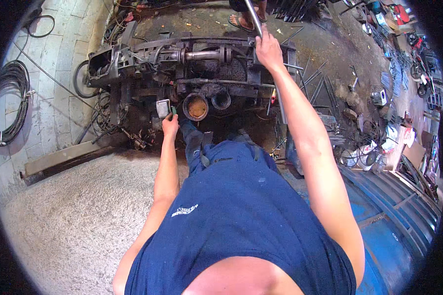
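Note:
My right hand reaches forward over the far right end of a greasy machine, its fingers closed around the near end of a shiny metal rod. The rod slants up and away toward the top edge. My left hand is low in front of the machine, closed on the green handle of a small tool. Beside the fingers shows a pale, squarish piece, seemingly part of that tool; its exact kind is unclear. Just right of it stand a round can with rusty-brown contents and a smaller dark cup.
Another person's sandalled feet stand beyond the machine. Thin metal rods lie scattered at right. Coiled black cable rests on pale tiles at left, near a long beam. Blue metal panels lie at lower right.

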{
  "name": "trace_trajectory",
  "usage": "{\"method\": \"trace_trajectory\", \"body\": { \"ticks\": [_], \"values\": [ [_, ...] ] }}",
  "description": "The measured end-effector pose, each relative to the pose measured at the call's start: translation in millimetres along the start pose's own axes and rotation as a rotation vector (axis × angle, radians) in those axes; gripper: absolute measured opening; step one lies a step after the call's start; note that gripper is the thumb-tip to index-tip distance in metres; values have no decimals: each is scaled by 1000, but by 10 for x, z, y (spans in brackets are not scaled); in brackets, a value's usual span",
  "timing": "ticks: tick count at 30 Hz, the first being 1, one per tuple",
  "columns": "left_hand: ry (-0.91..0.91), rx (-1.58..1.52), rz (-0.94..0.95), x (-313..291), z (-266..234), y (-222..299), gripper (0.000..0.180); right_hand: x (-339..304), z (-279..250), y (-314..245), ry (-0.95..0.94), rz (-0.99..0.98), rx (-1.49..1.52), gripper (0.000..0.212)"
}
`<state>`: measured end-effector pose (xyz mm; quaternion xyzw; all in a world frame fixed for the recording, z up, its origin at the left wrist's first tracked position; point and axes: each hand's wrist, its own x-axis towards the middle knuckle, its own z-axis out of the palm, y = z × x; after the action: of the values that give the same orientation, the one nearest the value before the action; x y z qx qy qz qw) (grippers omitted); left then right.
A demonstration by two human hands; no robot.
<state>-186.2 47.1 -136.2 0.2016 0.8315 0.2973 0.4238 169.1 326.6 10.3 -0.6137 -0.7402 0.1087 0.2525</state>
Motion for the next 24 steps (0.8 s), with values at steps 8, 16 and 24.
{"method": "trace_trajectory", "body": {
  "ticks": [8,16,24],
  "values": [
    [62,130,-15,150,8,-80,35,14,23,-61,20,-28,25,47],
    [27,246,-48,199,21,-37,42,-7,17,-33,47,-19,-20,47],
    [14,293,-107,126,56,116,43,-18,22,5,22,-11,-24,47]
  ]
}}
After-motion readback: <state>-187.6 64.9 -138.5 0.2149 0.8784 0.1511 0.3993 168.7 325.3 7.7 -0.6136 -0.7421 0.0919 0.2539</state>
